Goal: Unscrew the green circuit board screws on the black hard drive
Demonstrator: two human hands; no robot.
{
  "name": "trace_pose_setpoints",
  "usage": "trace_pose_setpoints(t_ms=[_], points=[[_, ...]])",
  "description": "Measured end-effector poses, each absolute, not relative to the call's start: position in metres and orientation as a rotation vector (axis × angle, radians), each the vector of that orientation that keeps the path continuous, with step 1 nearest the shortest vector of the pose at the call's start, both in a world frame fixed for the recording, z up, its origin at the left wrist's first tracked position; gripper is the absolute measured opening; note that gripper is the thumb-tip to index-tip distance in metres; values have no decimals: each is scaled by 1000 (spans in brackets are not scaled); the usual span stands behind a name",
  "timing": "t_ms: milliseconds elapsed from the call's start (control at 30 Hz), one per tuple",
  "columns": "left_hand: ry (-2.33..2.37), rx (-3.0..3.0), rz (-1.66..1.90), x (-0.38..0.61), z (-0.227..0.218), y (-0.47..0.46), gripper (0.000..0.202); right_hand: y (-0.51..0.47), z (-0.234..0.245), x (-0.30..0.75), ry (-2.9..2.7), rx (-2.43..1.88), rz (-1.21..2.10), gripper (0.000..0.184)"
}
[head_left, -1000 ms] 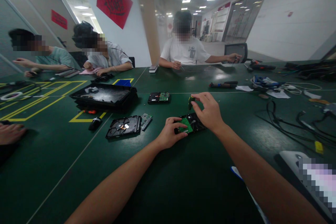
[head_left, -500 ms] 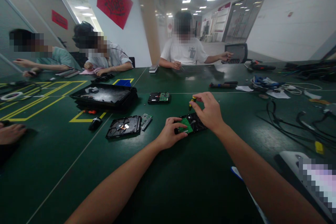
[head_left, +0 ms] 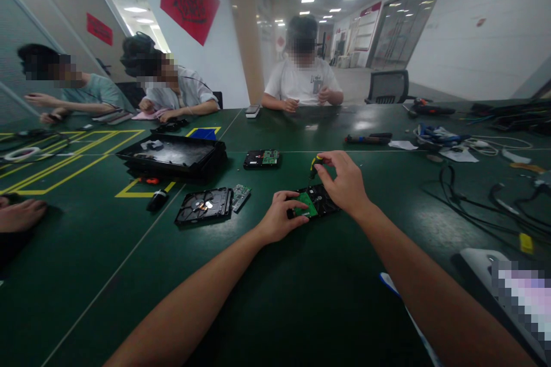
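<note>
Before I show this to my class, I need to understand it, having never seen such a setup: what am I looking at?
There is no machine here, just someone's two bare hands. One camera, worn on that person's head, looks forward and down. The left hand rests its fingers on a hard drive with a green circuit board. The right hand holds a small screwdriver pointing down at it. Also on the green table lie a second drive, a loose circuit board and, further off, a third drive.
</note>
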State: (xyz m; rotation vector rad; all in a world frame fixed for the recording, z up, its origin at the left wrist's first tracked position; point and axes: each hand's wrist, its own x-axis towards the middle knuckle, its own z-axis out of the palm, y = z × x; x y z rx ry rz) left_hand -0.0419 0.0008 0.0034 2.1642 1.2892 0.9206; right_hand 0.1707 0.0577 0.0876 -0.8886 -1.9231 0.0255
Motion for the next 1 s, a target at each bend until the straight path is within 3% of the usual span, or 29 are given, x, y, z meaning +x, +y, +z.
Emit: trace_pose_setpoints(t_ms=[400,1000], points=[[1284,2177,919,-43,1,2,34,56,89,170,-1915,-883,34,21],[1297,2161,911,-43,1,2,34,55,90,171,-1859,-920,55,10]])
